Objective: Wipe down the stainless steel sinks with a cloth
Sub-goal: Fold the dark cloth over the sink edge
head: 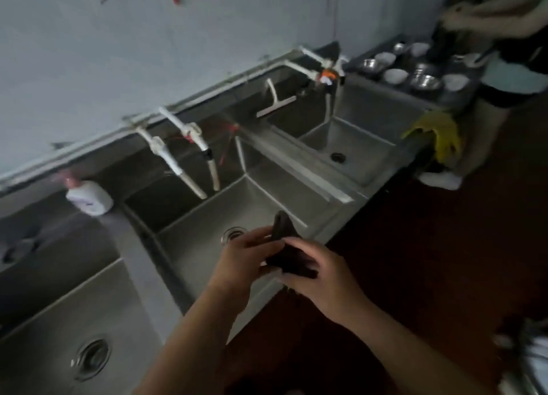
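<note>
A row of three stainless steel sinks runs along the wall: a left sink (44,320), a middle sink (192,246) and a far right sink (364,148). Both my hands hold a dark cloth (286,255) over the front edge of the middle sink. My left hand (243,261) grips its left side. My right hand (323,279) closes on its lower right part. One corner of the cloth sticks up between the hands.
White pipe taps (178,157) hang over the middle sink. A white soap bottle (89,199) lies on the ledge at left. Yellow gloves (439,133) hang at the far sink's corner. Bowls (415,74) stand on a counter beyond, where another person (504,24) works. Dark red floor at right.
</note>
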Demonstrator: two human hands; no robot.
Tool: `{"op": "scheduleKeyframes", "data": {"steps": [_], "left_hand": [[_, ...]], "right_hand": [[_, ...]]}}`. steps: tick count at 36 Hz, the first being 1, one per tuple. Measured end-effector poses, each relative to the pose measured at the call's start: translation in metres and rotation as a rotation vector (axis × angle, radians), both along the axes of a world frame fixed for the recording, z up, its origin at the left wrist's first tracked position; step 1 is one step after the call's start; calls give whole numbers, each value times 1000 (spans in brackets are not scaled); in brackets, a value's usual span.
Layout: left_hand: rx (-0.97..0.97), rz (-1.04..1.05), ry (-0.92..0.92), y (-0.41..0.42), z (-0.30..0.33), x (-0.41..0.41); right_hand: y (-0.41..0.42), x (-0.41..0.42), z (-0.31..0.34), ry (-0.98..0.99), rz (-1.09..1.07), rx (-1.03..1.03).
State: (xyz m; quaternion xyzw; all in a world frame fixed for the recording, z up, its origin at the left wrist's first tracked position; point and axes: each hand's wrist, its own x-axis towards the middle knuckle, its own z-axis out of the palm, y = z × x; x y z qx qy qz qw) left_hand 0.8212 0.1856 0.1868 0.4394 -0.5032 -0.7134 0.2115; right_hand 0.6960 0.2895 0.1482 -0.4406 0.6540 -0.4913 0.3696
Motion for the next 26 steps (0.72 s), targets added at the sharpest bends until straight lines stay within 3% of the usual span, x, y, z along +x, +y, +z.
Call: {"op": "scheduleKeyframes", "data": {"steps": [6, 12, 20, 26], "left_hand": [[0, -282, 189, -7, 12, -96], [-35, -467, 191, -28, 5, -194], [68, -445, 278, -63, -9, -347], [103, -414, 273, -84, -5, -452]], "right_hand": [[8, -82, 17, -103, -302, -120], [6, -168, 23, -86, -501, -150], [-26, -297, 20, -34, -575, -149], [-64, -396, 20, 59, -760, -131]]}}
